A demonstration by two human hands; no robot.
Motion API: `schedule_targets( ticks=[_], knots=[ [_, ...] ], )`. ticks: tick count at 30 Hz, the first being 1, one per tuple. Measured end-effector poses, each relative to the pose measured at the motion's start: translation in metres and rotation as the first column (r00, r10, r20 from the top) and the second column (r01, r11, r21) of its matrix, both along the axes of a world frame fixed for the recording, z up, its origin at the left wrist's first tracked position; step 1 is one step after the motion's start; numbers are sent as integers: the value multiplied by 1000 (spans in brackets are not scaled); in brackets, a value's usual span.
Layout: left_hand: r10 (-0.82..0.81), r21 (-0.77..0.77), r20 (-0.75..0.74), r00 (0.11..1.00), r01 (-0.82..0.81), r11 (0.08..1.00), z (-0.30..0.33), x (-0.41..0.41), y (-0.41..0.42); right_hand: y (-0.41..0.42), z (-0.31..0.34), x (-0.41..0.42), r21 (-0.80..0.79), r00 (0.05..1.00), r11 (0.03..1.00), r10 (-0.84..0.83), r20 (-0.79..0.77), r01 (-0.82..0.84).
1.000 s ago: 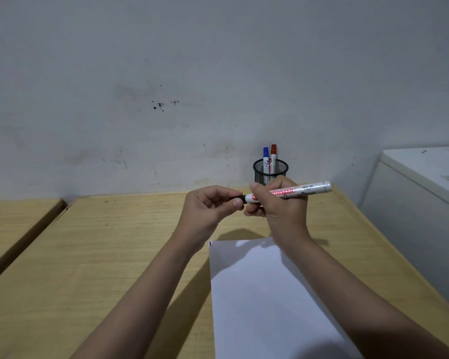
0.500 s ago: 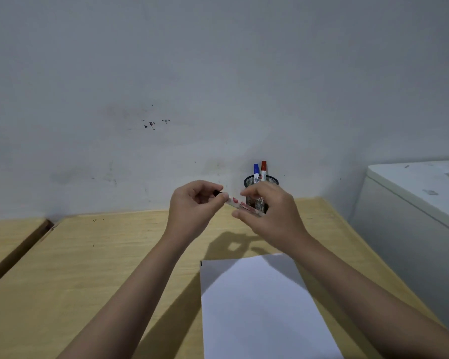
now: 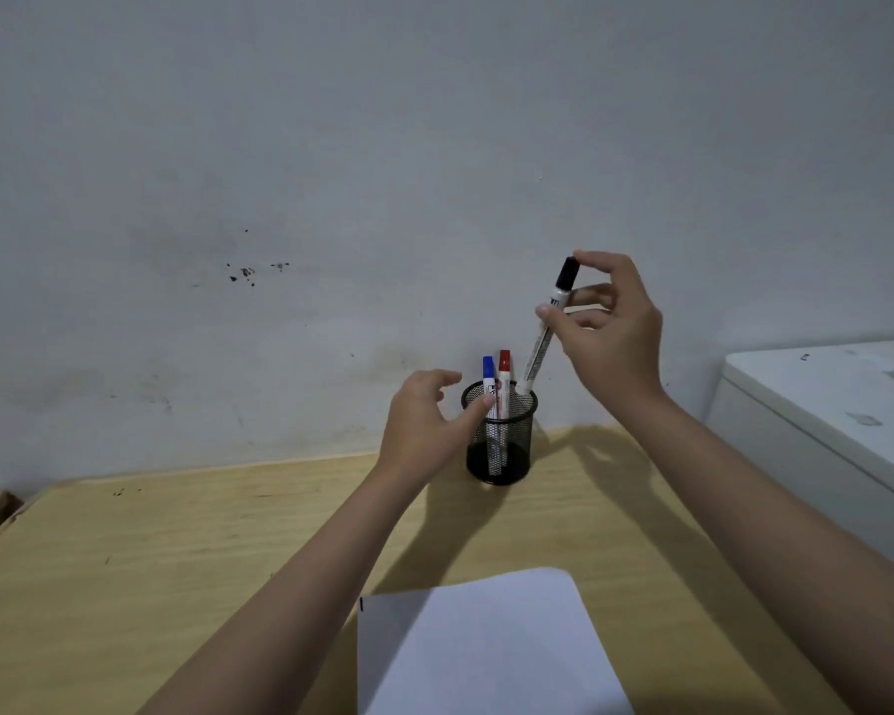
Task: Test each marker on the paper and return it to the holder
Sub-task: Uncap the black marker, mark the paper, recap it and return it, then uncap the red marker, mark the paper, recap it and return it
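Right hand (image 3: 607, 327) is pinching a light, stiff marker (image 3: 548, 330) near its cap, lowering it into the holder (image 3: 499, 430); left hand (image 3: 427, 423) is hovering open.

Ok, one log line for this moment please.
step: returning black-capped marker | right hand: holds it, tip end in holder | left hand: open beside holder | paper: flat
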State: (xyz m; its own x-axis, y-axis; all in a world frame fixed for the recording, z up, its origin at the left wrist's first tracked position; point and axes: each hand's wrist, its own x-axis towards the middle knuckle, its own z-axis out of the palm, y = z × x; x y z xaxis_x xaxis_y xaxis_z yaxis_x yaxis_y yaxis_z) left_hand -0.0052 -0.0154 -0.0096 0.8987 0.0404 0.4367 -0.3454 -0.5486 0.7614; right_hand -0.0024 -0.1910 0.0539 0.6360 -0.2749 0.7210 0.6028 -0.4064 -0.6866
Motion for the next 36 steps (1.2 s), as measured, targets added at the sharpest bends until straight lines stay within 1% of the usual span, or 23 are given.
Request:
schedule_targets(
  ticks=[3, 7, 10, 14, 17, 20, 23, 25, 27, 29, 32, 34, 36],
  knots=[
    [-1, 114, -38, 999, 5, 994, -15, 14, -8, 1, -13, 21, -67, 997, 996, -56, -58, 52],
    [18, 197, -50, 999, -8, 980, -24, 26, -16, 2, -39, 47, -216, 968, 972, -135, -211, 89],
    [33, 161, -51, 998, -25, 987, -27, 28, -19, 1, -55, 57, -303, 941, 950, -165, -295, 72],
    [36, 117, -55, 998, -30, 993, -32, 32, -19, 1, -72, 66, -362, 907, 931, -195, -374, 51],
    [43, 98, -58, 997, -37, 994, -34, 33, -20, 1, -73, 69, -450, 897, 891, -246, -367, 61],
    [48, 98, -63, 997, -41, 994, -33, 33, -20, 5, -70, 73, -600, 909, 796, -303, -286, 77],
    [43, 96, -62, 997, -37, 995, -32, 32, -20, 7, -66, 73, -677, 911, 731, -330, -246, 82],
    [39, 101, -64, 997, -33, 994, -30, 30, -20, 8, -64, 73, -691, 918, 715, -340, -204, 112],
    [39, 108, -66, 997, -32, 994, -29, 29, -20, 9, -62, 72, -668, 936, 730, -320, -147, 145],
    [45, 114, -74, 996, -37, 993, -29, 29, -20, 9, -60, 69, -623, 963, 775, -236, -129, 106],
    [83, 156, -91, 992, -68, 985, -32, 29, -22, 13, -56, 59, -557, 986, 830, -89, -142, -6],
    [118, 181, -97, 988, -99, 978, -35, 25, -23, 13, -53, 50, -500, 992, 866, -58, -115, -7],
    [130, 142, -80, 988, -118, 983, -36, 18, -24, 11, -45, 39, -415, 998, 909, -62, -30, 44]
  ],
)
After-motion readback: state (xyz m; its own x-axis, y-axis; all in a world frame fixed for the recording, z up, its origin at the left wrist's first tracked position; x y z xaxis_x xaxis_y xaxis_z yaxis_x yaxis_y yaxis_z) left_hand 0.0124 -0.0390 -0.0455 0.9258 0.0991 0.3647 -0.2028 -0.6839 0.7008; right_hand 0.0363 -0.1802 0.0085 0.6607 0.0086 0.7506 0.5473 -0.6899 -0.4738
